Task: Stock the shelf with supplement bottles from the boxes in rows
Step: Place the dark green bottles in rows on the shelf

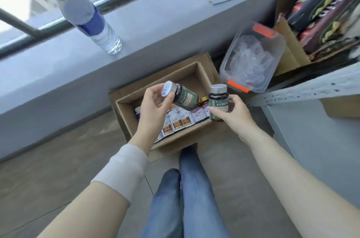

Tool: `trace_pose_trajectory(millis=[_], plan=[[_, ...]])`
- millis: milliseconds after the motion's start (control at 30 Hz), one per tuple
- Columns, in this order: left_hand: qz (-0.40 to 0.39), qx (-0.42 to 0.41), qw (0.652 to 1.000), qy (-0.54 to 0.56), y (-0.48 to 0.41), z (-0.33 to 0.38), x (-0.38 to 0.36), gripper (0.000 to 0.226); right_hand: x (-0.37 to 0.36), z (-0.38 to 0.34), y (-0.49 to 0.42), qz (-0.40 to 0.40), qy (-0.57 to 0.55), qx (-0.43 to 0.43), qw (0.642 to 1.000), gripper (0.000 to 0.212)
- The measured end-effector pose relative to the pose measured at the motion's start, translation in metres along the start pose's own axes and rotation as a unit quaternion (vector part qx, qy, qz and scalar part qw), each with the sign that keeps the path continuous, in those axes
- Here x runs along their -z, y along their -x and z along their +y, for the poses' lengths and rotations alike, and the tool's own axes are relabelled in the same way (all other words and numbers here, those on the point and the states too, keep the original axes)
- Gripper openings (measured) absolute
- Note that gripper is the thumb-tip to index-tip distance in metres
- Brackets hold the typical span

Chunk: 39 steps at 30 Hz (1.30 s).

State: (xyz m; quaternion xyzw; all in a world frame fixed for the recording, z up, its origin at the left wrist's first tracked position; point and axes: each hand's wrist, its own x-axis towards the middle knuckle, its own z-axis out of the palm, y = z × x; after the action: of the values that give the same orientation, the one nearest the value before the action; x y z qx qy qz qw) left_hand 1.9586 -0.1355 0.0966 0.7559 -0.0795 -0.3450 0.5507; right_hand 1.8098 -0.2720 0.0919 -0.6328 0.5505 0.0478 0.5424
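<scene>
Supplement bottles (pixel 218 105), dark with green labels, are held one in each hand above an open cardboard box (pixel 187 74) on the floor. The left hand (pixel 153 105) curls its fingers and thumb round the capped end of the tilted bottle (pixel 185 97). The right hand (pixel 233 113) grips the upright bottle (pixel 218 99) round its lower body. Below them, white-labelled bottles (pixel 177 123) lie packed along the box's near side. A clear plastic tub (pixel 253 58) with orange clips sits just right of the box, by the grey shelf rail (pixel 302 90). A water bottle (pixel 91 21) stands on the window ledge (pixel 155 23).
</scene>
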Motion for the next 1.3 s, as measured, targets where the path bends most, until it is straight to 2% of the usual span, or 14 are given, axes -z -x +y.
trace_pose_trajectory(millis=[133,333,433,500,567,733,967,1033,1200,1300], plan=[[-0.062,0.009,0.996,0.057,0.062,0.037,-0.004,0.02,0.027,0.022,0.082,0.009,-0.078,-0.018,0.997,0.047],[-0.164,0.085,0.979,0.09,0.162,0.076,-0.021,0.025,0.057,0.052,0.212,0.058,-0.202,-0.024,0.977,0.06],[-0.227,0.126,0.96,0.109,0.217,0.097,-0.041,0.018,0.08,0.062,0.28,0.063,-0.275,-0.01,0.959,0.042],[-0.298,0.135,0.94,0.097,0.257,0.111,-0.058,0.018,0.098,0.072,0.323,0.071,-0.307,0.001,0.949,0.033],[-0.354,0.117,0.925,0.07,0.295,0.119,-0.076,0.017,0.117,0.088,0.362,0.083,-0.337,0.012,0.938,0.028],[-0.458,0.029,0.888,-0.013,0.382,0.134,-0.135,0.021,0.168,0.153,0.444,0.142,-0.394,0.024,0.908,0.036],[-0.553,-0.085,0.825,-0.084,0.531,0.139,-0.249,0.036,0.252,0.273,0.556,0.263,-0.4,0.046,0.877,0.045],[-0.584,-0.095,0.803,-0.08,0.574,0.136,-0.283,0.032,0.273,0.306,0.59,0.301,-0.389,0.051,0.869,0.044],[-0.638,-0.125,0.752,-0.108,0.664,0.135,-0.36,0.048,0.316,0.371,0.658,0.402,-0.403,0.044,0.821,0.043],[-0.657,-0.149,0.727,-0.128,0.706,0.134,-0.406,0.026,0.343,0.399,0.682,0.449,-0.417,0.057,0.788,0.037]])
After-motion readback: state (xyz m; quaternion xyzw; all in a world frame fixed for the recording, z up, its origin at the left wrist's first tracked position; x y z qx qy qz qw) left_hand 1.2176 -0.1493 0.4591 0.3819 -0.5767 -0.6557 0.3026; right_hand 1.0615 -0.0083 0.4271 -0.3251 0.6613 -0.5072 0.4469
